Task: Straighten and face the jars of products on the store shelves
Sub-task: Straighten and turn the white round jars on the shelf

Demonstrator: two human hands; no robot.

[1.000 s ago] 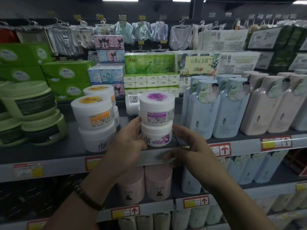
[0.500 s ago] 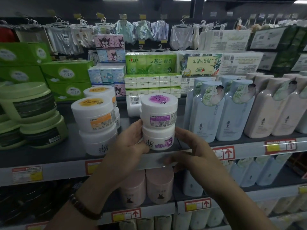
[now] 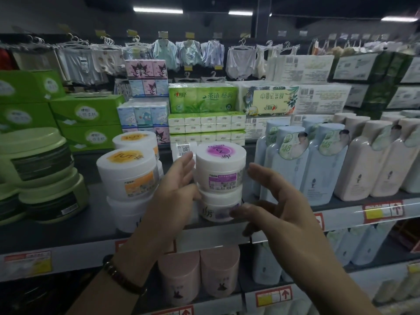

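Two white jars with purple labels stand stacked at the shelf's front edge: the upper jar [image 3: 221,169] and the lower jar [image 3: 216,206]. My left hand [image 3: 176,194] lies against their left side, its fingers straight along the upper jar and its thumb by the lower one. Just right of the stack my right hand [image 3: 281,210] hovers with spread, relaxed fingers. It holds nothing, and its thumb tip is in front of the lower jar's label. The purple labels face me.
A stack of white jars with orange labels [image 3: 128,176] stands to the left, with green jars [image 3: 38,160] beyond it. Blue bottles [image 3: 293,171] and pink bottles [image 3: 363,164] fill the right. Pink jars [image 3: 197,272] sit on the shelf below. Tissue packs [image 3: 204,98] stand behind.
Both hands had gripped the lower purple jar. Now my right hand has let go and pulled back to the right, and my left fingers have straightened up along the upper jar.
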